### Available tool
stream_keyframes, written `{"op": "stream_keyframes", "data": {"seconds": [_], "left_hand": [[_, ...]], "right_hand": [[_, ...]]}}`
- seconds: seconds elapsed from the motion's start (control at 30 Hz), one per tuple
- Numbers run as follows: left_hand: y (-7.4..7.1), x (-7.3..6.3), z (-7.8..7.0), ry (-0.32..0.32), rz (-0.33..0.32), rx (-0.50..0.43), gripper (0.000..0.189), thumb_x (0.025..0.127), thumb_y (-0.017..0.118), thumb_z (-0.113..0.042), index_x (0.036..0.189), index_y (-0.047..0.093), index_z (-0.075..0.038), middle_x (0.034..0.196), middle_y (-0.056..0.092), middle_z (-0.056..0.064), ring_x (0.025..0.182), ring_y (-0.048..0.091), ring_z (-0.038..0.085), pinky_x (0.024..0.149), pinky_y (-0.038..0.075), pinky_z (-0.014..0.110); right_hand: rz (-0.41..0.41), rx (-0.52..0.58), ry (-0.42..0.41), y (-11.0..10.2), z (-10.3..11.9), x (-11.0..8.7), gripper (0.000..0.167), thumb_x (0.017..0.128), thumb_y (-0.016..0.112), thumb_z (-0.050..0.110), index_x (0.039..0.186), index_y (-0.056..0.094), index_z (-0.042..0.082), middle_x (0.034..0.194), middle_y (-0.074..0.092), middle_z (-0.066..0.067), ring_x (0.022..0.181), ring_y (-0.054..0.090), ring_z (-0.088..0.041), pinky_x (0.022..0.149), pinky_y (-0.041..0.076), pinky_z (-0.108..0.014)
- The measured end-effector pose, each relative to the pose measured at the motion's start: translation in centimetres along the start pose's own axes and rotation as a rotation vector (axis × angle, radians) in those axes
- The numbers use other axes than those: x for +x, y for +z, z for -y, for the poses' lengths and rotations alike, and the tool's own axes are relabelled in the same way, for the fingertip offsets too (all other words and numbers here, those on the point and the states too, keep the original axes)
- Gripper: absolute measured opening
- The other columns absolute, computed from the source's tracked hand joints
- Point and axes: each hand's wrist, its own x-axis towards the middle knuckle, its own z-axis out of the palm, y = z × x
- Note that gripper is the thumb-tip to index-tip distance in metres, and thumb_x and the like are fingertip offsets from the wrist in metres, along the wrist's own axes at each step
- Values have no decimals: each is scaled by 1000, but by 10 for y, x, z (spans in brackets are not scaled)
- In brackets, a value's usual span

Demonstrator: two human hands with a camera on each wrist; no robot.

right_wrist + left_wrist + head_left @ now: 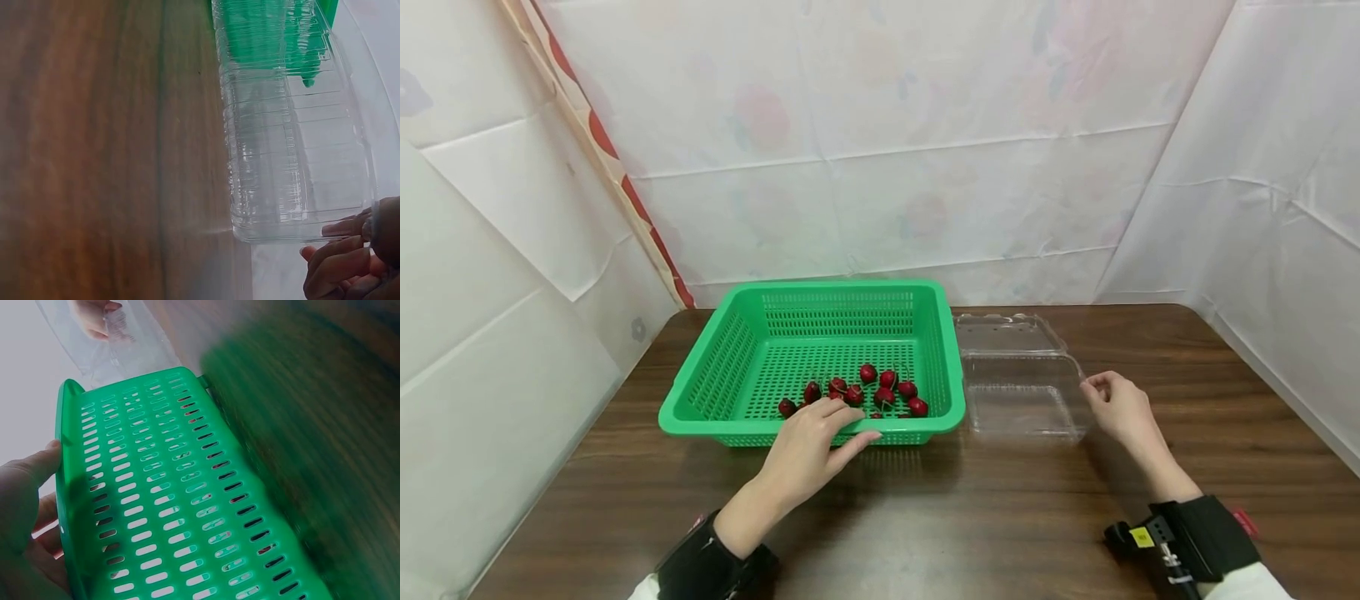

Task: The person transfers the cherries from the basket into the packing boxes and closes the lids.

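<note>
A green plastic basket (700, 425) with slotted walls stands on the table in the head view. Dark red cherries (883, 397), several with stems, lie in its front part. My left hand (811, 446) holds the front rim, fingers over the inside and thumb along the outside; its fingertips are partly hidden. The left wrist view shows the thumb against the rim (61, 450). To the right of the basket lies a clear plastic clamshell box (1018, 396), lid folded back. My right hand (1123, 412) pinches its right edge, as the right wrist view also shows (344, 262).
The brown wooden table (1000, 525) carries both containers, with the box close beside the basket's right side. White sheeting (887, 167) hangs behind the table and along both sides. A band (112, 150) of bare wood runs along the front of the box.
</note>
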Motion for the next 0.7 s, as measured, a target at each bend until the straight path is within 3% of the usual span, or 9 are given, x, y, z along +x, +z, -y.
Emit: {"op": "stream_keyframes", "data": {"seconds": [0.7], "left_hand": [[1,0,1,8,1,-19,19,76,69,-29,84,67,-11,77,61,-3,68,54,8,60,46,23]], "right_hand": [[-73,-26,-48,8,1,-17,18,89,45,9,91,51,-8,65,47,-4,54,42,-15,50,35,-30]]}}
